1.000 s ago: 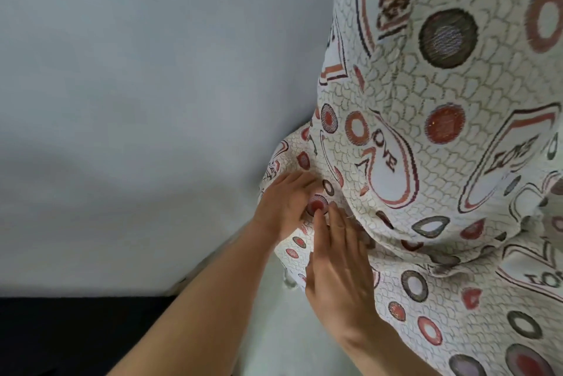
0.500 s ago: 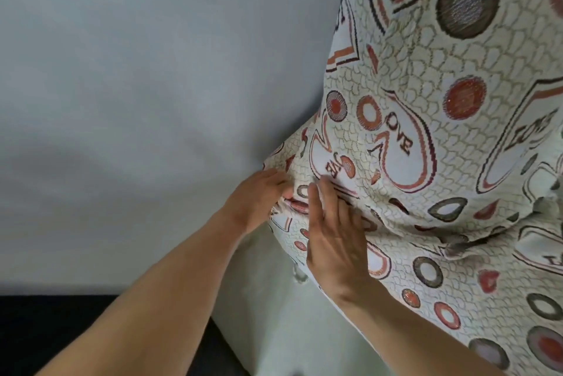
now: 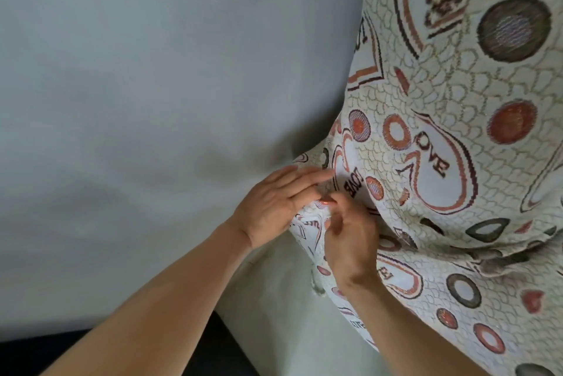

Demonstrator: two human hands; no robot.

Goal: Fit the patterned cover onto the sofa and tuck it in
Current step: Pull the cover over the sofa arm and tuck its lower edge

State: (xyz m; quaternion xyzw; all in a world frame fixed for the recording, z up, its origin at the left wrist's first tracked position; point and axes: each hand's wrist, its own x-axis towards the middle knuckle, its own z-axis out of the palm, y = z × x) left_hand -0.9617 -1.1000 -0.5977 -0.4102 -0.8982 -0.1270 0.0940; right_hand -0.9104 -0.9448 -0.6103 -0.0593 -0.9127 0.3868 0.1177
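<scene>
Since the earlier frame, I see the right hand (image 3: 350, 238) has curled from flat into a pinch, fingers bunched on a fold of the patterned cover (image 3: 457, 192). The left hand (image 3: 274, 202) lies open, fingers extended flat against the cover's edge, gripping nothing. The cover drapes over the sofa (image 3: 289, 314), whose pale side shows bare below the hands, beside the grey wall (image 3: 152, 71).
</scene>
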